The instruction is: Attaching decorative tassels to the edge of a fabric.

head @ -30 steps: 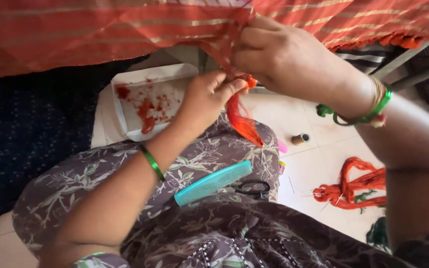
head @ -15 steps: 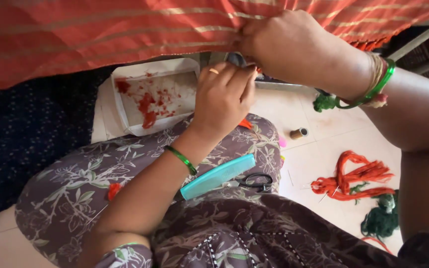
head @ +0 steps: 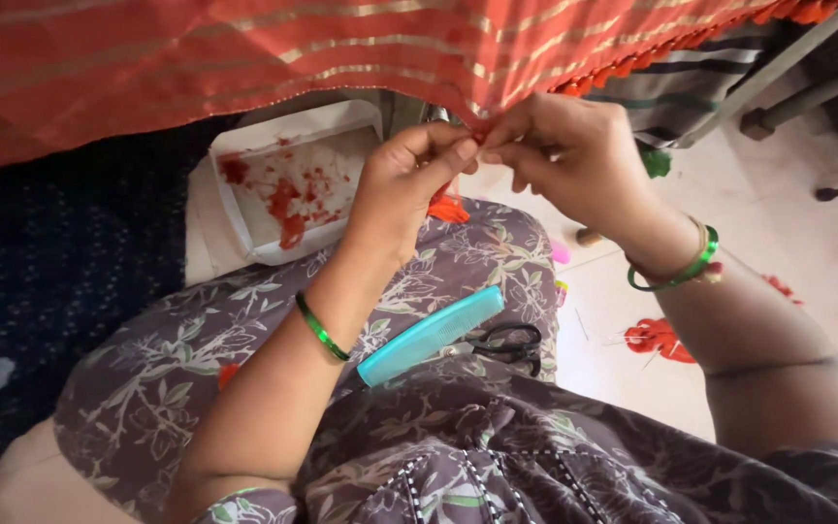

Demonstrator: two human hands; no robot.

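Observation:
An orange cloth with gold stripes (head: 273,49) hangs across the top of the view. My left hand (head: 409,184) and my right hand (head: 574,155) meet at its lower edge, and the fingertips of both pinch the cloth's hem and the orange threads there. An orange tassel (head: 448,207) hangs just below my left hand. Both wrists wear green bangles. A teal comb (head: 431,335) lies on my lap, with black scissors (head: 504,344) next to it.
A white tray (head: 288,189) with red thread scraps sits on the floor past my knee. Dark blue fabric (head: 60,262) lies at the left. Red thread bundles (head: 661,340) lie on the pale floor at the right, near a striped cloth and metal bars.
Both hands have moved together at the cloth's edge. The hanging orange tassel that my left hand held a second ago is now mostly hidden behind it. The view has shifted right.

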